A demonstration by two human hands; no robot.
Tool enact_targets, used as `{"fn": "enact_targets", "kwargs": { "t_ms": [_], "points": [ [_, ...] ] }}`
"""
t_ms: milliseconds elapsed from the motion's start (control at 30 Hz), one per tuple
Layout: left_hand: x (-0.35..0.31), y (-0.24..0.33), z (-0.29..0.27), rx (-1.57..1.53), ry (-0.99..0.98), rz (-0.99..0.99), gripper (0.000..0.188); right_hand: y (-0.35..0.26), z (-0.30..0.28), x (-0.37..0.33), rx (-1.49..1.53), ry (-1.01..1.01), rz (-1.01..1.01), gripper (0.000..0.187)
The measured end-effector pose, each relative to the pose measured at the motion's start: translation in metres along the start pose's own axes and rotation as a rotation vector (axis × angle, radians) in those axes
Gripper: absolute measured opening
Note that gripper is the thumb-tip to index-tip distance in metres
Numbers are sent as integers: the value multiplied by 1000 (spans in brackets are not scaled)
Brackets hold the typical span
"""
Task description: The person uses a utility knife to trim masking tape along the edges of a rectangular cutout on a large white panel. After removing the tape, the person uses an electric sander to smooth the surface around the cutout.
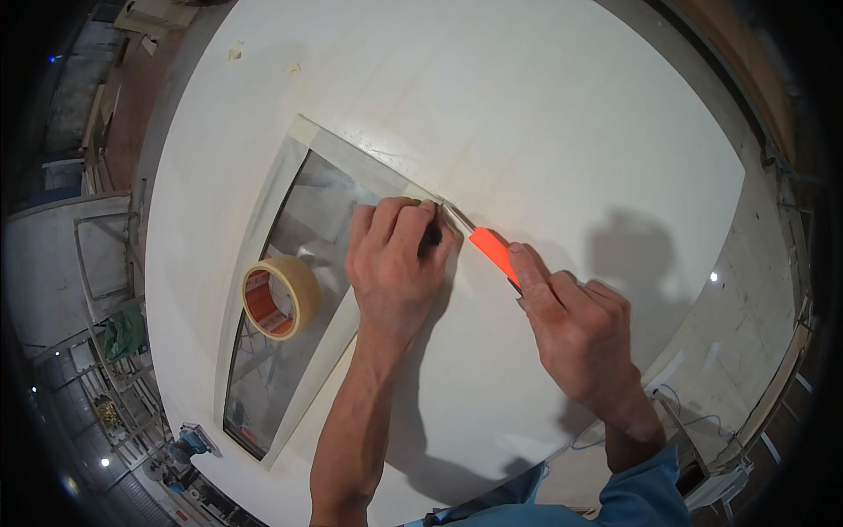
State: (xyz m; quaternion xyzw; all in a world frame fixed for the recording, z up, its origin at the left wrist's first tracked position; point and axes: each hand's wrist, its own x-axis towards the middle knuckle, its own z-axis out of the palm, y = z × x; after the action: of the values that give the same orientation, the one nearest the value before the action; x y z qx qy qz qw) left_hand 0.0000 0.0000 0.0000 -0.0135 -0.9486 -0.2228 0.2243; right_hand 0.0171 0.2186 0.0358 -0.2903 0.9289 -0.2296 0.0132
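Note:
A glass window pane (307,220) sits in a large white panel (562,114), bordered by strips of pale masking tape (351,158). My left hand (395,272) rests over the pane's upper right corner, fingers curled and fingertips closed on the end of the tape strip there. In my right hand (580,334) is a utility knife (496,253) with an orange handle. Its blade meets the tape's edge right beside my left fingertips. The blade's very tip is hard to make out. A roll of masking tape (307,297) lies on the pane, left of my left wrist.
Small tape scraps (234,53) stick to the panel's far left. A blue power tool (195,441) is beyond its lower left edge. Metal racking with a green cloth (126,334) stands at the left. A thin blue cable (702,420) runs at the lower right.

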Motion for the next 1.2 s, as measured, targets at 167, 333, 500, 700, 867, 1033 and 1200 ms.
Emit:
{"fn": "enact_targets", "kwargs": {
  "t_ms": [167, 333, 500, 700, 867, 1033, 1200],
  "points": [
    [1, 3, 7, -30, 28, 1, 20, -1, 1, -1, -64, 9, -11, 64],
    [4, 1, 4, 15, 7, 8, 20, -9, 4, 0, -54, 9, 12, 62],
    [6, 3, 6, 24, 22, 29, 21, -16, -4, -3, -26, -98, 79, 67],
    [11, 4, 7, 4, 22, 45, 22, -25, -6, -6, 9, -182, 166, 72],
    [11, 8, 9, -32, 21, 0, 19, -25, -7, -9, 26, -184, 185, 72],
    [11, 5, 13, -1, 32, 14, 23, -23, -3, -7, 49, -109, 208, 69],
    [14, 1, 15, 16, 39, 62, 25, -22, 1, -7, 101, -33, 234, 68]
  ]
}}
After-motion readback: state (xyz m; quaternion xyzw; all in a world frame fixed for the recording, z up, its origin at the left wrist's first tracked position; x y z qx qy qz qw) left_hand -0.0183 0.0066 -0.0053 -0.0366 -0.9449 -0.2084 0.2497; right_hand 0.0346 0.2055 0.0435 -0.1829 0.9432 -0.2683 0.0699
